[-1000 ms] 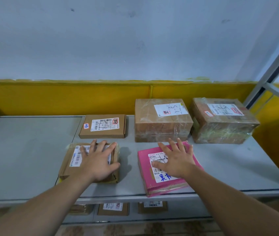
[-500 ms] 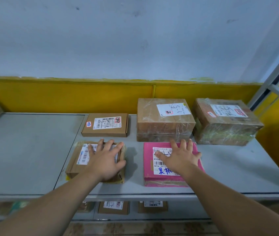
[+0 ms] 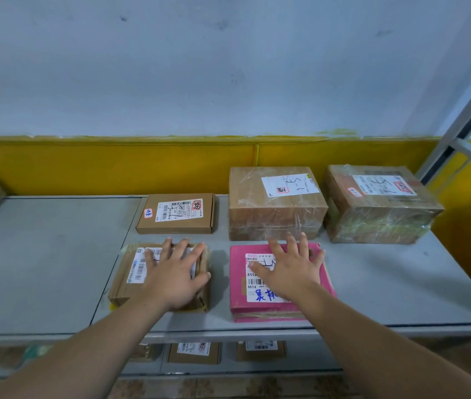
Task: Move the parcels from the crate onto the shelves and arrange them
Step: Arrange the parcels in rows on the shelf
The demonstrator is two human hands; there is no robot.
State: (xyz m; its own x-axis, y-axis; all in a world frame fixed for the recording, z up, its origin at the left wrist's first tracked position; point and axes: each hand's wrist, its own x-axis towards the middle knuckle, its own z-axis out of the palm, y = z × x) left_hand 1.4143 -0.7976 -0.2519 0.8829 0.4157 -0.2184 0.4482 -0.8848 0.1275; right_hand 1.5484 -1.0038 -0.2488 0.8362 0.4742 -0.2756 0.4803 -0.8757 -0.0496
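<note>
Pink parcel (image 3: pixel 238 283) slid back, straightened; left hand (image 3: pixel 175 276), right hand (image 3: pixel 289 272) lie flat, spread.

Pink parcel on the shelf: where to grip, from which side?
Probably the two long side edges of the pink parcel, from the front: it lies flat and thin, both sides have bare shelf beside them, and the taped box crowds its far edge.

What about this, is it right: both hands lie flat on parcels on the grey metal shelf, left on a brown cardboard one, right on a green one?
Not quite: the head view shows the right hand on a pink flat parcel, not green. The left hand does lie on the brown cardboard parcel on the grey metal shelf.
</note>
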